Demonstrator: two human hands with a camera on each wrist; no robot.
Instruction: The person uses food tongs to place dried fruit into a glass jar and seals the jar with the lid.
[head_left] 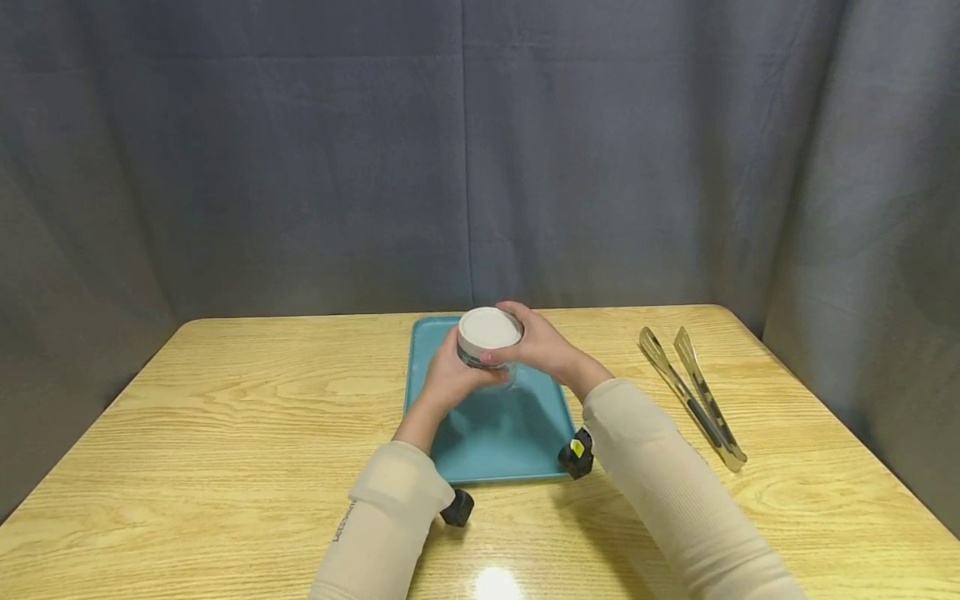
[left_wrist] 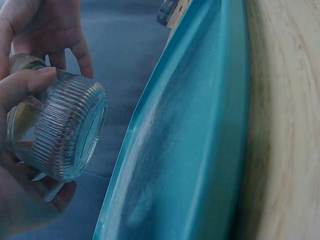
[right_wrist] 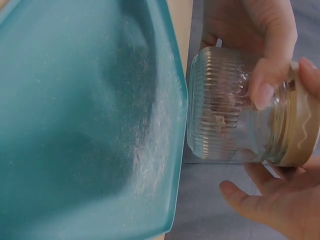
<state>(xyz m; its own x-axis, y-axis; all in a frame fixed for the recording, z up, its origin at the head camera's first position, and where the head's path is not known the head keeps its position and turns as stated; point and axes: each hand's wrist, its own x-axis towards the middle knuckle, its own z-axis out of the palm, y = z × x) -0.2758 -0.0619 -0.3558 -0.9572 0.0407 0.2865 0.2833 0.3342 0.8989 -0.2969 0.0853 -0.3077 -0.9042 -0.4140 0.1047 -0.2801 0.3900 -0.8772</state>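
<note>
A clear ribbed glass jar (left_wrist: 70,127) with a cream-white lid (head_left: 489,328) is held up above a blue-green tray (head_left: 495,442). My left hand (head_left: 448,377) grips the jar's glass body, its thumb across the side. From the right, my right hand (head_left: 546,344) holds the lid's rim between thumb and fingers. The lid sits on the jar's mouth, and a wavy mark shows on its side in the right wrist view. The jar is tilted a little. Whether anything is inside the glass, I cannot tell.
Metal tongs (head_left: 693,400) with dark grips lie on the wooden table (head_left: 247,433), right of the tray. Grey curtains (head_left: 315,167) hang behind the table and at both sides. Black wrist devices (head_left: 457,507) hang under both sleeves, near the tray's front edge.
</note>
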